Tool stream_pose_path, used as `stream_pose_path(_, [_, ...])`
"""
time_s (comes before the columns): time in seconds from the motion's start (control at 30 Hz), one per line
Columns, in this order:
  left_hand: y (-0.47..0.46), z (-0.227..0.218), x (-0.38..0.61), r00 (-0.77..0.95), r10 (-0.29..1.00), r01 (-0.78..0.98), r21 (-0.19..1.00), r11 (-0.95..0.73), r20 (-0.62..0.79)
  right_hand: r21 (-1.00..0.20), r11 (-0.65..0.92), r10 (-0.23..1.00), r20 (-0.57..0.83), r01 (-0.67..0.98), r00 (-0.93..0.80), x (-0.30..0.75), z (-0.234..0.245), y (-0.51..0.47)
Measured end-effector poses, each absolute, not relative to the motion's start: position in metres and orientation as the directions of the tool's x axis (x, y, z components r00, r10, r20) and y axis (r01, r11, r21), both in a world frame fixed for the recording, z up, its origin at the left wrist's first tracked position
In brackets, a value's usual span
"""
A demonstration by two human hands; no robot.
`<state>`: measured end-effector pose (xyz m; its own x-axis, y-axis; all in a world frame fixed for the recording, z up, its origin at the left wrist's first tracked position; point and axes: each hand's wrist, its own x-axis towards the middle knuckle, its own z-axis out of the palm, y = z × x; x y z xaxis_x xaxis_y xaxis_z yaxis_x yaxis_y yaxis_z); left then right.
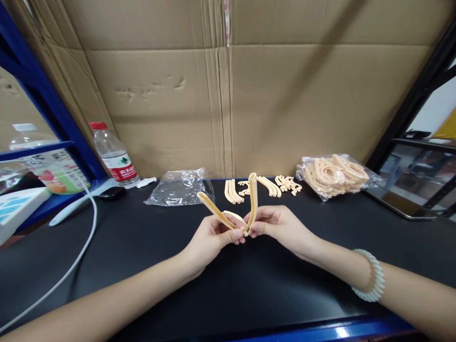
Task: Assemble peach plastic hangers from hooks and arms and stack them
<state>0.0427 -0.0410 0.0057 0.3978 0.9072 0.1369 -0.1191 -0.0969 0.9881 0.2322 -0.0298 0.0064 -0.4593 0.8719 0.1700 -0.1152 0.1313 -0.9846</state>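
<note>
My left hand (215, 237) pinches a cream-coloured curved strip (214, 207) with an orange-tinted inner face, which slants up to the left. Between thumb and fingers of my right hand (276, 228) is a second cream strip (253, 197), standing nearly upright with a bent top. Their lower ends meet at my fingertips; whether they are joined there, I cannot tell. A paler curved part (235, 217) shows behind them, partly hidden by my fingers. Both hands are raised over the black tabletop (249, 289).
Behind my hands lie straight cream strips (233, 191), more strips (270, 186) and small curved pieces (288, 184). A clear bag of cream parts (333, 175) sits right, beside a dark flat device (399, 203). Left are a crumpled plastic bag (180, 187), a water bottle (116, 156) and a white cable (83, 247).
</note>
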Motion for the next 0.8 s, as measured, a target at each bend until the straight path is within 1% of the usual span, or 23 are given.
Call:
stream_pose_path(0.13, [-0.042, 0.006, 0.043, 0.391, 0.908, -0.116, 0.987, -0.114, 0.151, -0.984, 0.132, 0.863, 0.173, -0.119, -0.475, 0.231, 0.008, -0.030])
stream_pose_path(0.23, [-0.043, 0.007, 0.044, 0.371, 0.919, -0.113, 0.989, -0.100, 0.135, -0.983, 0.144, 0.863, 0.182, -0.115, -0.471, 0.231, 0.008, -0.030])
stream_pose_path(0.5, [-0.046, 0.005, 0.047, 0.294, 0.943, -0.156, 0.981, -0.114, 0.157, -0.971, 0.191, 0.892, 0.234, -0.146, -0.387, 0.225, 0.007, -0.033])
stream_pose_path(0.8, [-0.047, 0.006, 0.048, 0.212, 0.962, -0.174, 0.975, -0.138, 0.174, -0.954, 0.275, 0.898, 0.299, -0.120, -0.322, 0.220, 0.008, -0.040])
